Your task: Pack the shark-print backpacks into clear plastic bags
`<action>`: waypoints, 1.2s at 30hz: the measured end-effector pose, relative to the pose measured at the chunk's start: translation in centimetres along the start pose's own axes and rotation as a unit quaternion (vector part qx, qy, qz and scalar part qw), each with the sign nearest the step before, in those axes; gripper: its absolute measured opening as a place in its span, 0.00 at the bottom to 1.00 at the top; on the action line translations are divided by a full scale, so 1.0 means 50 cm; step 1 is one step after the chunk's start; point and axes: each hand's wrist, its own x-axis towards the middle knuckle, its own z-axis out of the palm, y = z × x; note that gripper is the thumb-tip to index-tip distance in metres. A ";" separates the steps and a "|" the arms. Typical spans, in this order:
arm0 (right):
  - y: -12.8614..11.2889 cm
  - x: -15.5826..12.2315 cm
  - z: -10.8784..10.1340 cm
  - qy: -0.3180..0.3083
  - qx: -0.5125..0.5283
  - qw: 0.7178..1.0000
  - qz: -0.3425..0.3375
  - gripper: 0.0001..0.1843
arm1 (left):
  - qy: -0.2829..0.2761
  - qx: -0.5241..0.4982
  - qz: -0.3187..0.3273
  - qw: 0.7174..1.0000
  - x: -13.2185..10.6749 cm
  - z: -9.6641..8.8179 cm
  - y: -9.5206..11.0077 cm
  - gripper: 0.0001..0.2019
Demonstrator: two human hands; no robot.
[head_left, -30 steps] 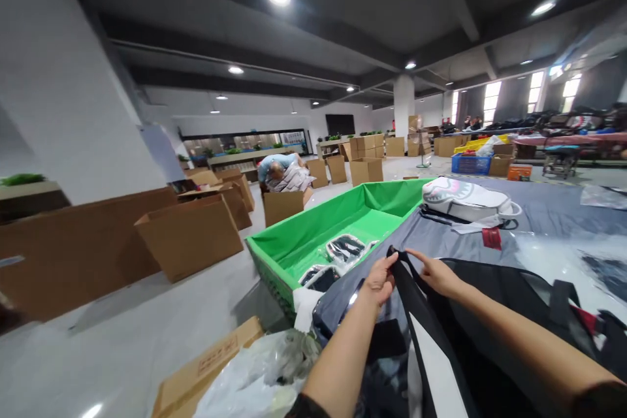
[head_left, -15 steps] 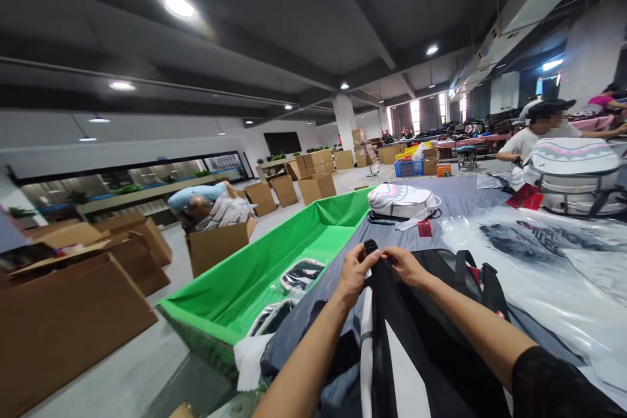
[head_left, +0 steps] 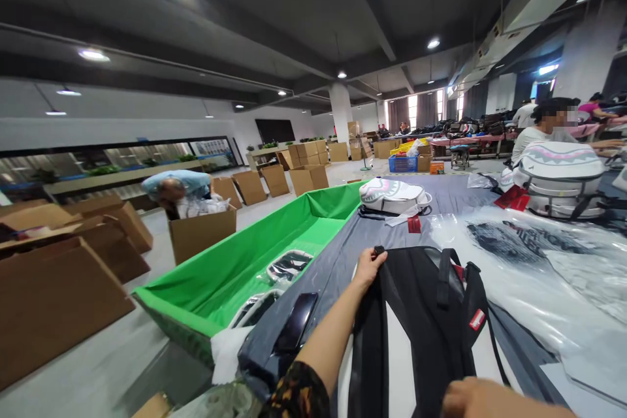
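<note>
A black and white backpack [head_left: 421,313] lies flat on the grey table [head_left: 455,199] right in front of me. My left hand [head_left: 367,268] is closed on its top edge, pinching the fabric near a small black puller. Only part of my right hand [head_left: 482,398] shows at the bottom edge of the view, near the backpack's lower part; its fingers are out of sight. A black phone [head_left: 296,330] rests on the table's near left corner beside my left forearm.
A long green bin [head_left: 235,268] with bagged items runs along the table's left side. A white backpack [head_left: 392,196] lies further along the table, another [head_left: 561,176] stands at the right in front of a seated person. Clear plastic bags [head_left: 529,255] cover the right. Cardboard boxes [head_left: 59,287] crowd the floor, and another person [head_left: 176,186] bends over one.
My right hand has let go of the backpack's top and dropped back to the bottom edge of the view. The left hand keeps its hold there. My view has swung right.
</note>
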 end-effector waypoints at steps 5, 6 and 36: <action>0.126 -0.048 -0.275 0.279 0.065 0.896 0.339 0.26 | 0.036 0.180 0.130 0.974 -0.035 0.060 0.043 0.22; 0.159 -0.040 -0.299 0.312 0.064 0.863 0.392 0.26 | -0.002 0.222 0.188 0.957 -0.044 0.081 0.059 0.21; -0.060 -0.008 -0.225 0.515 -0.090 0.836 0.165 0.10 | -0.112 0.406 0.414 0.807 -0.107 0.243 0.127 0.15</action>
